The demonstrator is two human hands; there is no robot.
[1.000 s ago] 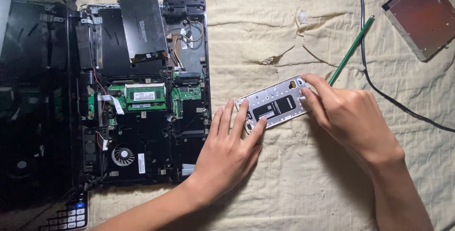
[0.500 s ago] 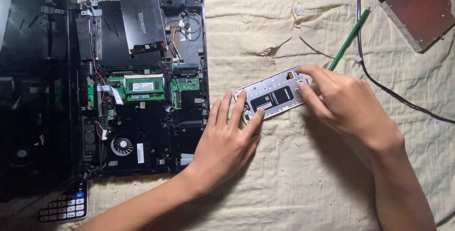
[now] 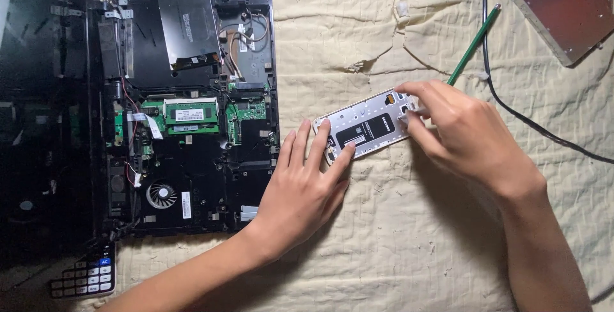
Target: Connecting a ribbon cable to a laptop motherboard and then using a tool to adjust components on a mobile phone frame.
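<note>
1. Left hand (image 3: 300, 190) lies flat, fingertips pinning the near end of the opened phone (image 3: 366, 128) so it can't slide on the wrinkly cream cloth (image 3: 396, 235).
2. Right hand (image 3: 464, 136) has a narrow fingertip grip on the far end, holding a green pencil-like tool (image 3: 472, 46).
3. Phone's a flat silvery metal frame, next to the gutted laptop (image 3: 192, 107).

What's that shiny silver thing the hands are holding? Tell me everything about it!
It is an opened phone, a flat silver rectangle that looks like metal, with small holes and cutouts and a black battery with a white label in its middle. It lies flat and slanted on the wrinkled cream cloth, right of the opened laptop. The left hand presses fingertips on its near end; the right hand covers its far end, fingers at that edge. A green pencil lies just beyond it.
</note>
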